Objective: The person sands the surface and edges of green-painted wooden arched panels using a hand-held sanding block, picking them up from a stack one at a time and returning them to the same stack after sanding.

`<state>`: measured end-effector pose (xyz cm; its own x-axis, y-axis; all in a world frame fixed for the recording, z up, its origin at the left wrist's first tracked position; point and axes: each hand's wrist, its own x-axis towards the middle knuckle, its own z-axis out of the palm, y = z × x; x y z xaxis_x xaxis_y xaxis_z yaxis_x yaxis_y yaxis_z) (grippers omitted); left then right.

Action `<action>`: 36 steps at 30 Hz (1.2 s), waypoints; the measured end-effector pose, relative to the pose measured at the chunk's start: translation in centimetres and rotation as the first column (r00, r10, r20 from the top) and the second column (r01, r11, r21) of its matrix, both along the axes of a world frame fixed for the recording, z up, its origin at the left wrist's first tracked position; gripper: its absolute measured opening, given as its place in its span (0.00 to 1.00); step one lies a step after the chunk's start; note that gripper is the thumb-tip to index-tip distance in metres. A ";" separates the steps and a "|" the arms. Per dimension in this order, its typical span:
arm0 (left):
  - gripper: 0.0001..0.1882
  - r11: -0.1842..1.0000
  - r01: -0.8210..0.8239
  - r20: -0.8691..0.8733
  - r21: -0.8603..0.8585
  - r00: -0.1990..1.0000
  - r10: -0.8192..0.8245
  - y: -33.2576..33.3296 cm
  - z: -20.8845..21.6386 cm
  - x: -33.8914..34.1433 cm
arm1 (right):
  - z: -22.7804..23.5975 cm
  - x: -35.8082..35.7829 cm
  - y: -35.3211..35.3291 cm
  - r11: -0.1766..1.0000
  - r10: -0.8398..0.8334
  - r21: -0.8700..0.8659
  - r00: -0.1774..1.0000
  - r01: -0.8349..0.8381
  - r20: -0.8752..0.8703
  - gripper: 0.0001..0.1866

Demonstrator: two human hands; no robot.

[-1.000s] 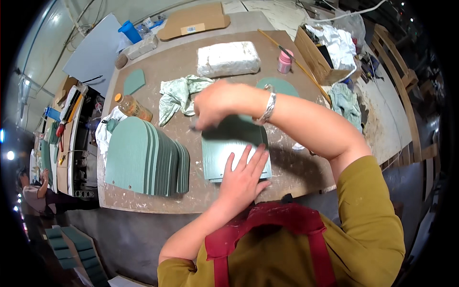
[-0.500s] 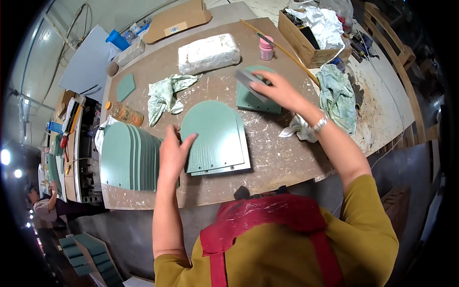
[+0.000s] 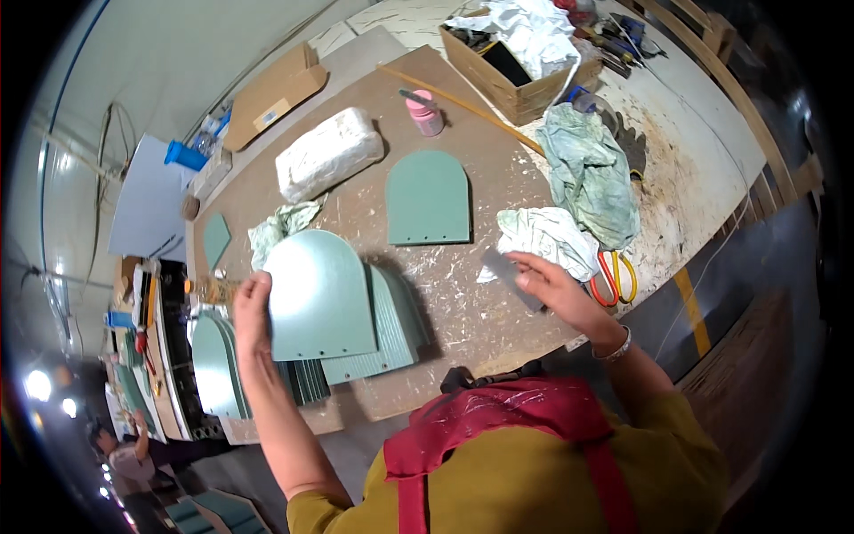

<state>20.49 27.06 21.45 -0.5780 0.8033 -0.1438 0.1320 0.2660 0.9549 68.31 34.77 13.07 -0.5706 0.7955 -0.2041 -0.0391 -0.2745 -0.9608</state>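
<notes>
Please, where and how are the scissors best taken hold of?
Probably by the red and yellow handle loops, coming from the near right side: they lie uncovered towards the near edge of the whitish tabletop, while the blades are hidden.

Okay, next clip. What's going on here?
A person at a table handles arched green panels. The left hand grips one panel by its left edge, and more panels show partly hidden behind it. The right hand holds a flat gray piece beside a white cloth. Another panel lies by itself farther back, in front of a pink bottle.
</notes>
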 end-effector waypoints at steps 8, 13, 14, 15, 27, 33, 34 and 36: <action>0.18 0.934 0.351 -0.087 -0.068 0.930 -0.356 18.7 1.4 8.2 | -3.4 -3.2 -0.7 0.988 0.149 -0.035 0.989 -0.148 0.024 0.30; 0.14 0.909 0.367 0.088 -0.199 0.930 -0.357 24.4 -8.0 11.1 | -2.2 -5.2 2.0 0.979 0.171 -0.131 0.981 -0.159 0.088 0.31; 0.14 0.884 0.394 0.048 -0.251 0.918 -0.395 25.0 -8.9 11.0 | -2.4 -5.5 2.5 0.977 0.184 -0.127 0.978 -0.171 0.098 0.31; 0.14 0.857 0.415 0.013 -0.306 0.902 -0.432 25.5 -9.7 10.8 | -2.0 -5.9 3.0 0.971 0.204 -0.153 0.971 -0.184 0.127 0.32; 0.22 0.828 0.538 -0.445 -0.162 0.709 -0.547 16.5 4.0 11.2 | -6.2 -11.9 6.2 0.996 0.048 0.074 0.996 -0.053 0.073 0.37; 0.20 0.945 0.314 -0.635 -0.091 0.712 -0.298 2.8 3.6 10.5 | -0.7 -7.9 5.0 0.971 0.235 0.007 0.959 -0.239 0.158 0.30; 0.20 0.944 0.307 -0.731 -0.123 0.616 -0.295 0.9 1.9 10.5 | -0.5 -7.4 4.3 0.985 0.162 0.032 0.978 -0.168 0.128 0.30; 0.25 0.935 0.303 -0.801 -0.182 0.507 -0.320 -1.2 -0.6 10.8 | -0.4 -6.5 2.8 0.998 0.011 0.068 0.998 -0.015 0.066 0.31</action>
